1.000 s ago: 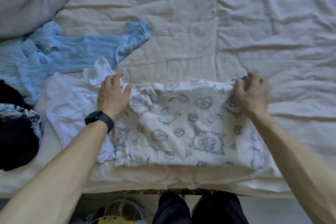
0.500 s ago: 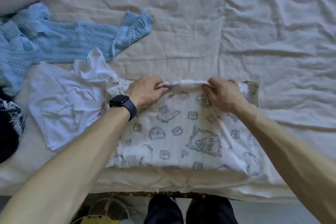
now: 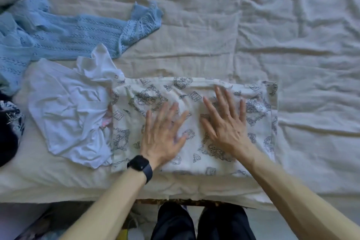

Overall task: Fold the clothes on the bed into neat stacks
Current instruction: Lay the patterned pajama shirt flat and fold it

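both hands lie flat with fingers spread on the folded printed garment [image 3: 194, 121] at the near edge of the bed [image 3: 292, 45], the left hand [image 3: 162, 136] beside the right hand [image 3: 226, 122]. a crumpled white shirt [image 3: 68, 117] touches its left side, and a light blue knit [image 3: 58, 35] lies beyond that.

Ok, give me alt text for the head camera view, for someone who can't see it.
The left hand and right hand press flat on a folded printed cloth near the edge of the bed. A crumpled white top lies against its left side, a blue knit beyond that.
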`<state>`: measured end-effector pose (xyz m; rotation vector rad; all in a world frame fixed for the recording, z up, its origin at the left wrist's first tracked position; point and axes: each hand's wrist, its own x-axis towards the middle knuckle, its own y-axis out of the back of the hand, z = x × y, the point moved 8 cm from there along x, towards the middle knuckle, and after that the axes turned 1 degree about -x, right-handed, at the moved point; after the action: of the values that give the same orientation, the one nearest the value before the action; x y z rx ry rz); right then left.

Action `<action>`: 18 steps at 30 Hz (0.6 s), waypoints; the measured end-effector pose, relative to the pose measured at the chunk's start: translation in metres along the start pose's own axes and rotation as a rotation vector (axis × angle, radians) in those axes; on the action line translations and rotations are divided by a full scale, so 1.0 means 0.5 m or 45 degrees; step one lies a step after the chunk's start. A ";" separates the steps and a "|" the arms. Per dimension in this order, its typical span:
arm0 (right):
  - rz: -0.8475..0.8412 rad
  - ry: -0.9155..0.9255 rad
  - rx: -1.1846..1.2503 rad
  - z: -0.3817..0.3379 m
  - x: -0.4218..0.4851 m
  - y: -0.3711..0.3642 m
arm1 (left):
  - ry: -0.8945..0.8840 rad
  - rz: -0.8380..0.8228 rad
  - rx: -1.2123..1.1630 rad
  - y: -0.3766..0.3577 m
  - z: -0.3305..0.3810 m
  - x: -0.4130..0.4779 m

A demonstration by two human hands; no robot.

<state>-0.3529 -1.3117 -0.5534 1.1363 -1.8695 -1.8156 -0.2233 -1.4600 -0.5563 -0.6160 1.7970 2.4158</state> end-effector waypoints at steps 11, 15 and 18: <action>-0.068 -0.360 0.051 0.041 -0.231 -0.018 | 0.363 -0.015 -0.032 -0.028 -0.097 -0.225; -0.313 -0.677 0.080 0.090 -0.307 -0.054 | 0.497 -0.291 0.072 -0.077 -0.099 -0.249; 0.006 -1.200 0.446 0.151 -0.398 -0.016 | 0.687 -0.034 -0.120 -0.038 -0.092 -0.278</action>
<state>-0.2746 -1.1183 -0.5119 0.3136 -2.7521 -2.3031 -0.0776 -1.4721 -0.5349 -1.4040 1.8162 2.4885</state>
